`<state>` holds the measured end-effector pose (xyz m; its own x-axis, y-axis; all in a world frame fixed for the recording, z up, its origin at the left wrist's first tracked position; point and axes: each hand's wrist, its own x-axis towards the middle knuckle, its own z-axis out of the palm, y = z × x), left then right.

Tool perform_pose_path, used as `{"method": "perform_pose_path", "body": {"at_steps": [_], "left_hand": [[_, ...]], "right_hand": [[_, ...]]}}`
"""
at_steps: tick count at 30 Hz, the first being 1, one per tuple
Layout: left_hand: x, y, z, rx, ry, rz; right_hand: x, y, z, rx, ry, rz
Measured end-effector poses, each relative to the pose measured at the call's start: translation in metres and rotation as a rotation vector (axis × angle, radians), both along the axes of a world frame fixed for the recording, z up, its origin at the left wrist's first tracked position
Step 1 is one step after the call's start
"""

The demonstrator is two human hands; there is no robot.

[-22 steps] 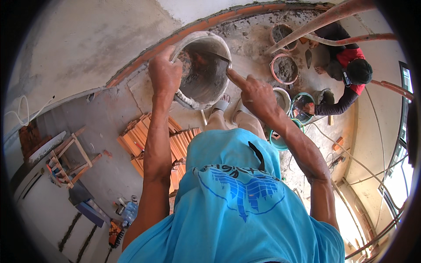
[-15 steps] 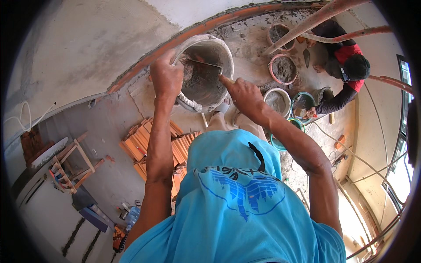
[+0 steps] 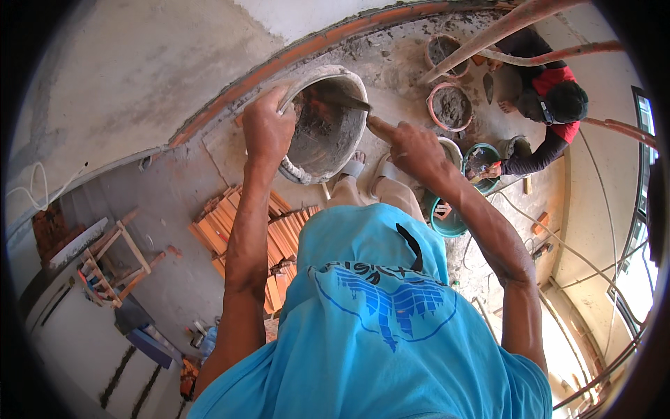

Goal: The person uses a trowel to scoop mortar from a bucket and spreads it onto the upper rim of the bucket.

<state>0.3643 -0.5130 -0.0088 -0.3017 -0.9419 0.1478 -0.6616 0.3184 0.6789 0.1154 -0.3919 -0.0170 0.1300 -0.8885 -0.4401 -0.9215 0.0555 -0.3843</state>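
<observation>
My left hand [image 3: 269,126] grips the upper left rim of a grey, mortar-crusted bucket [image 3: 319,150], holding it tilted with the mouth facing me. My right hand [image 3: 412,150], at the bucket's right, is closed on the wooden handle of a trowel [image 3: 349,101]. The dark blade reaches over the right rim into the bucket's upper part. Some wet grey material coats the inside. My sandalled feet show below and to the right of the bucket.
A co-worker [image 3: 562,105] crouches at right, one hand at a green bucket [image 3: 466,160]. Several mortar buckets [image 3: 450,108] stand nearby. Scaffold poles [image 3: 502,38] cross the upper right. Orange tiles [image 3: 230,230] are stacked below; a wooden frame [image 3: 118,255] lies left. A brick-edged wall [image 3: 244,87] curves behind.
The bucket and my left hand have shifted slightly downward. The trowel blade has moved within the bucket, dipping and then rising toward the upper right rim. The co-worker's lower hand has shifted slightly.
</observation>
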Motion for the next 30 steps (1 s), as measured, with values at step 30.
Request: {"method": "perform_pose_path", "body": {"at_steps": [30], "left_hand": [[0.004, -0.001, 0.002, -0.111, 0.148, 0.059]], "right_hand": [[0.02, 0.064, -0.036, 0.197, -0.915, -0.34]]}}
